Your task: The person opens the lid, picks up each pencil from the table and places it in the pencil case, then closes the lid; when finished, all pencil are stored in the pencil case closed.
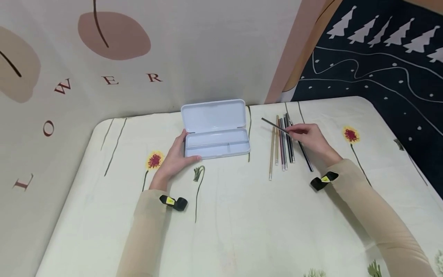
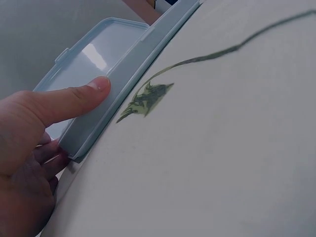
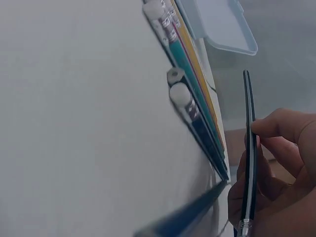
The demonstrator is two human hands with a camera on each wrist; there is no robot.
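Observation:
A pale blue pencil case (image 1: 207, 150) stands on the table with its lid (image 1: 214, 115) raised at the back. My left hand (image 1: 174, 158) grips its left end, thumb on the front wall and fingers around the corner, as the left wrist view (image 2: 69, 111) shows. To the right, my right hand (image 1: 311, 139) pinches a dark pencil (image 3: 249, 163) between thumb and fingers. Its far end points up and left, above a loose group of pencils (image 1: 282, 148). Another dark pencil (image 1: 306, 157) lies slanted under the right hand. Several white erasers and metal ferrules show in the right wrist view.
A pale cloth (image 1: 228, 215) printed with flowers covers the table. Behind stands a fabric backdrop (image 1: 214, 50) with lettering, and a dark panel with trees (image 1: 373, 73) at the right. The case's tray has narrow compartments divided by thin walls.

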